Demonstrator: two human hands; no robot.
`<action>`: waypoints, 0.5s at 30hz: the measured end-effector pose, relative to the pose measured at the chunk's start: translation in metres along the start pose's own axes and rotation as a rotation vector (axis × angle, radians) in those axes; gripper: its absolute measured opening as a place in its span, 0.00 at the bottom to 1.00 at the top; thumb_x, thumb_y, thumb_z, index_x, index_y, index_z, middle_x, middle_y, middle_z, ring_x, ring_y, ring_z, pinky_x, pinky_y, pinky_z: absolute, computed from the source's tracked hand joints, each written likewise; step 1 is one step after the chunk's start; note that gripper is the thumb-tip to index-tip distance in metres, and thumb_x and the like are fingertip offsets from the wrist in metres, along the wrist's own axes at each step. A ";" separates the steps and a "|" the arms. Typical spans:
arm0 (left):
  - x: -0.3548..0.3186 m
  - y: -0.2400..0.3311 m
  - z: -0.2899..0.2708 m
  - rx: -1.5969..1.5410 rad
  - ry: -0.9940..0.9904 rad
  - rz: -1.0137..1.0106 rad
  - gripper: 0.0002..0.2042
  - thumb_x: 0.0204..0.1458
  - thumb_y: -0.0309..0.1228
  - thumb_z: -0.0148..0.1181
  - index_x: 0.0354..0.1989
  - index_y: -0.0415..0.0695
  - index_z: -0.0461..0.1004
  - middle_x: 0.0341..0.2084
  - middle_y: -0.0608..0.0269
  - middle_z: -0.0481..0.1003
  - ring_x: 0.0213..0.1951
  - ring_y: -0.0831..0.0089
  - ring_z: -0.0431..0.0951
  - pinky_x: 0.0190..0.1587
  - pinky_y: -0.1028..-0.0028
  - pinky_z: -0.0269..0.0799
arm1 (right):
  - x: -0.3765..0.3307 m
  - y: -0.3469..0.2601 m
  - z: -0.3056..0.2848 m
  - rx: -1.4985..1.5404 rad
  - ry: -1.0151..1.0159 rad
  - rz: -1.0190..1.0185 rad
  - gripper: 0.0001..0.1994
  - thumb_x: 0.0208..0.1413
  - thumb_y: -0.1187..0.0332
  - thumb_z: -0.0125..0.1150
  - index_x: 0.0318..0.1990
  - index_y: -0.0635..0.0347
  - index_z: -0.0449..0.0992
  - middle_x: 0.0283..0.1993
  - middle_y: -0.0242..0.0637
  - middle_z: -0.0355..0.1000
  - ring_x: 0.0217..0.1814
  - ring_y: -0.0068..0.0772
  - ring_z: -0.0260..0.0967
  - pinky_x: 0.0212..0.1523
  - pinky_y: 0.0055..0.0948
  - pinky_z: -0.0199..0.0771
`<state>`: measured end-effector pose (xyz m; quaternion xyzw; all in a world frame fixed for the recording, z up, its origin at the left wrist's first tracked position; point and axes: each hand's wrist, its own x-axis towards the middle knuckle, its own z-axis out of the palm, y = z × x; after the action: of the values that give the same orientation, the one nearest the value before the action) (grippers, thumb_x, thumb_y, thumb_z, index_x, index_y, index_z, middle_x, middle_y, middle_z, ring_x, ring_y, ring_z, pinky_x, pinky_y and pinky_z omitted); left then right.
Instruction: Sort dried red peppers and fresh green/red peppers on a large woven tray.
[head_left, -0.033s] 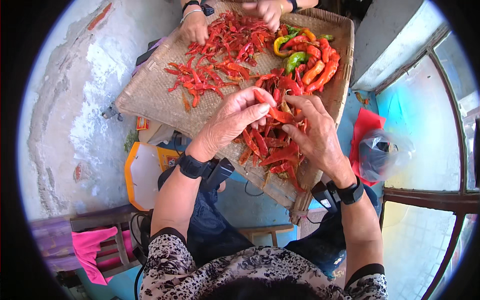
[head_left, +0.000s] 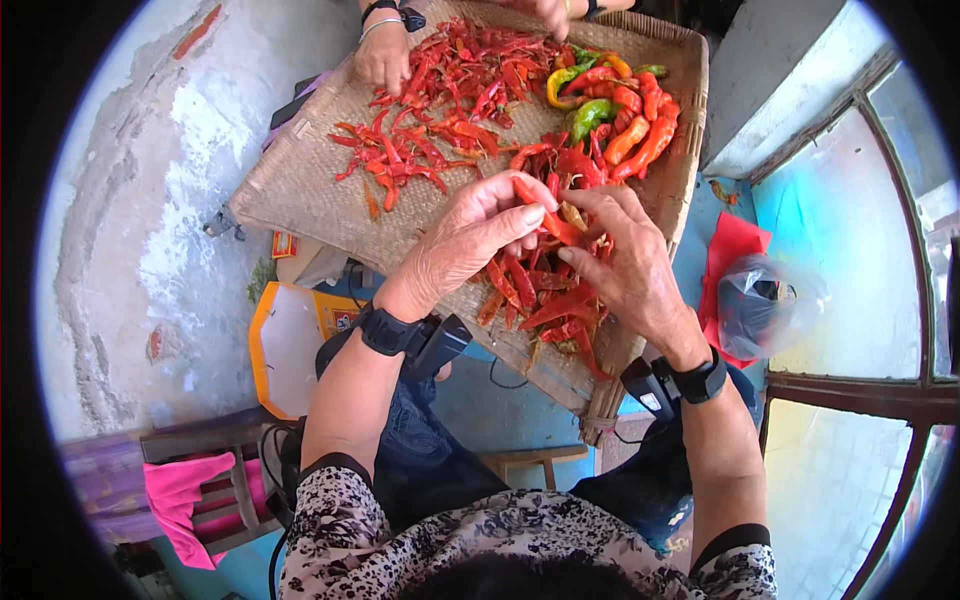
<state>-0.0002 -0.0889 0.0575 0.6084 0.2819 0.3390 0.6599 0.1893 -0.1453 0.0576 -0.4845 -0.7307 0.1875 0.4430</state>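
Between my two hands, above a woven tray, is a red chili pepper. My left hand pinches one end between thumb and fingers. The fingers and thumb of my right hand close round its other end; the exact contact is partly hidden. Under and around my hands lies a heap of wrinkled red chili peppers. Farther back on the tray are a spread of smaller red chilies and a pile of plump red, orange and green peppers.
Across the tray, another person's hand rests by the small chilies, their other hand at the top edge. To the right are a clear plastic bag and window frame. A yellow-edged box and wooden stool are below.
The other person's hands have shifted, the one on the right pulling back toward the top edge. My hands stay almost in place on the red chili pepper.
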 end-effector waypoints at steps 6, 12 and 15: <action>-0.004 0.002 0.000 -0.129 -0.061 -0.041 0.10 0.53 0.28 0.58 0.42 0.41 0.71 0.30 0.66 0.75 0.28 0.84 0.72 0.33 0.83 0.70 | 0.000 0.004 0.008 -0.112 -0.189 0.065 0.07 0.52 0.71 0.55 0.38 0.62 0.71 0.27 0.50 0.69 0.33 0.55 0.70 0.32 0.43 0.69; -0.007 0.012 -0.034 -0.091 0.162 0.001 0.08 0.53 0.27 0.57 0.40 0.40 0.71 0.29 0.66 0.73 0.29 0.83 0.72 0.33 0.82 0.70 | 0.004 0.010 0.000 0.101 -0.077 0.226 0.08 0.57 0.70 0.53 0.40 0.66 0.71 0.22 0.48 0.71 0.26 0.42 0.73 0.28 0.35 0.70; -0.010 0.013 -0.069 -0.156 0.345 0.169 0.10 0.54 0.25 0.54 0.44 0.39 0.70 0.34 0.62 0.74 0.32 0.82 0.71 0.36 0.83 0.68 | 0.004 0.016 -0.004 0.179 -0.034 0.278 0.09 0.58 0.71 0.50 0.42 0.67 0.70 0.21 0.38 0.70 0.24 0.26 0.69 0.26 0.28 0.67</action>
<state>-0.0619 -0.0542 0.0631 0.5099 0.3116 0.5132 0.6161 0.2002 -0.1350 0.0505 -0.5363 -0.6444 0.3193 0.4418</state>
